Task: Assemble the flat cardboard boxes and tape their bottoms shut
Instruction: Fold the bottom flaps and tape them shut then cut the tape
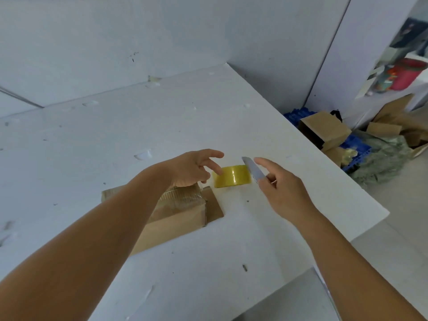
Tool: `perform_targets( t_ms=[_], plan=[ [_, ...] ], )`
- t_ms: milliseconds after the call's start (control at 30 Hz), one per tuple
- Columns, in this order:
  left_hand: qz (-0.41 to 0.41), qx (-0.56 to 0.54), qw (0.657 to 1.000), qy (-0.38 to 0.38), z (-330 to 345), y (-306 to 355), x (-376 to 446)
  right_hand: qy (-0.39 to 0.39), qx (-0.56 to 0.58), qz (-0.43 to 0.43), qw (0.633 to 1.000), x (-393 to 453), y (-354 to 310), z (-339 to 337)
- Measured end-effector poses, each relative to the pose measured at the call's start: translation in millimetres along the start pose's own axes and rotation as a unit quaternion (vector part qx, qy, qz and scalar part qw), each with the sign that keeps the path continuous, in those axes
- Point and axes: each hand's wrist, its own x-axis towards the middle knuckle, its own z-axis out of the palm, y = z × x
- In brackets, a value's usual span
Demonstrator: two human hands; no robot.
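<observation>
- White foam table (266,228): no writing readable anywhere.
- Cardboard box (176,216) lies on it, taped bottom up, under the left forearm.
- Left hand (192,169): fingers spread, one fingertip touching the yellow tape roll (232,176) beside the box.
- Right hand (281,188): curled round a knife (253,169), forefinger extended.

Left forearm hides part of the cardboard box (176,212) — far shelf items blurred.

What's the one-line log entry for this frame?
left hand: open, fingertip on tape roll | right hand: grips knife | box: on table
</observation>
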Motion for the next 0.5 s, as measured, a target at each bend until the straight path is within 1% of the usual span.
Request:
perform_targets(
  t_ms=[100,167,233,400,500],
  plan=[
    [-0.007,0.007,1.0,0.003,0,2,-2,-0.04,-0.102,-0.086,0.99,-8,-30,-7],
    [-0.01,0.012,1.0,0.003,0,3,-3,-0.062,-0.15,-0.111,0.98,-11,-42,-4],
    [-0.01,0.012,1.0,0.003,0,4,-3,-0.069,-0.173,-0.118,0.975,-13,-48,2],
    [-0.013,0.014,1.0,0.004,0,6,-3,-0.043,-0.199,-0.109,0.973,-7,-50,22],
    [-0.014,0.014,1.0,0.003,0,6,-4,-0.057,-0.205,-0.116,0.97,-6,-55,22]
  ],
)
